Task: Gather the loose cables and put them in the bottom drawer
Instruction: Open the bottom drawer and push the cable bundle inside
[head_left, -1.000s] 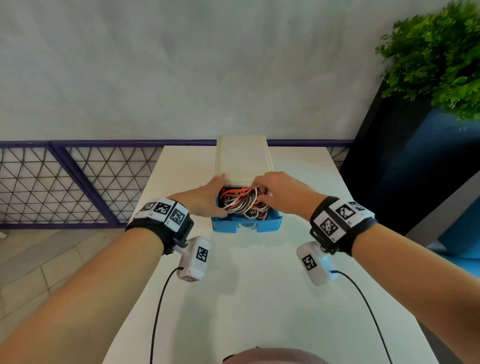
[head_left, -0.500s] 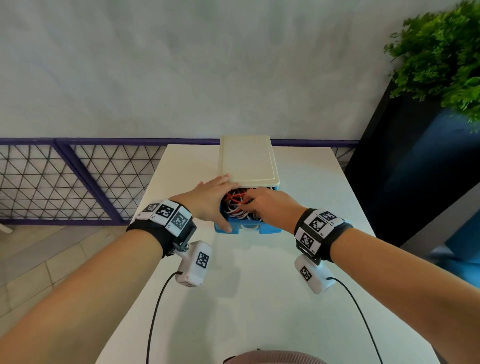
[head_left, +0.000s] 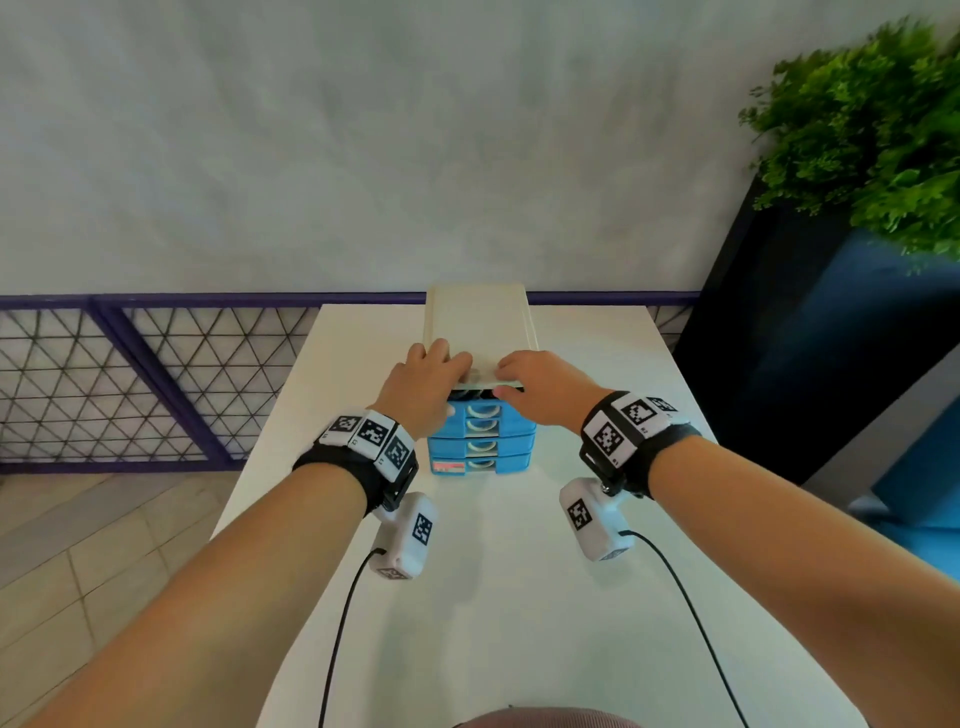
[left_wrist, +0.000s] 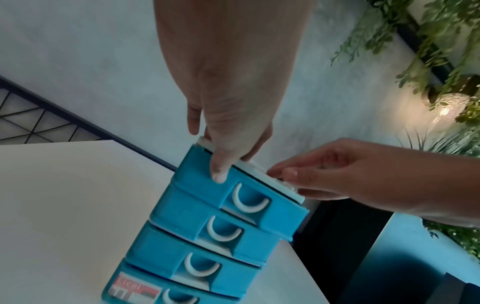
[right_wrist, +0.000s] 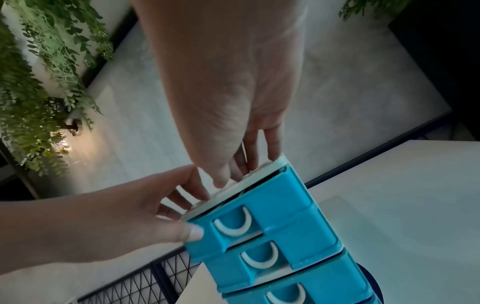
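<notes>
Both hands are on the little drawer unit (head_left: 480, 447), neither one actually grabbing anything. My left hand (head_left: 423, 382) has its fingers laid over the near left corner of the cream lid (head_left: 478, 317) and the thumb (left_wrist: 219, 170) pressed flat on the front of the top drawer (left_wrist: 259, 207). My right hand (head_left: 540, 389) has its fingertips resting along the lid's near edge. So the grip is loose, just pressing.

The top drawer sticks out a touch past the ones below. There's a thin dark gap under the lid, and in the right wrist view a sliver of red shows in it. I reckon that's the cables (right_wrist: 248, 187). Heads up, that's the top drawer, not the bottom drawer (head_left: 480, 464), which looks shut with its sticker on the front.

To finish the push well, I'd hold the lid down with my fingers so the light unit doesn't slide or tip away, and push straight with the thumb. If a cable loop is caught in that gap, don't force it, tuck it in first.

Room-wise it's easy. The unit sits toward the far end of the table (head_left: 467, 623), with bare tabletop on the near side and a strip either side. The railing (head_left: 156, 374) is off to the left and the plant (head_left: 872, 145) is off right, both well apart.
</notes>
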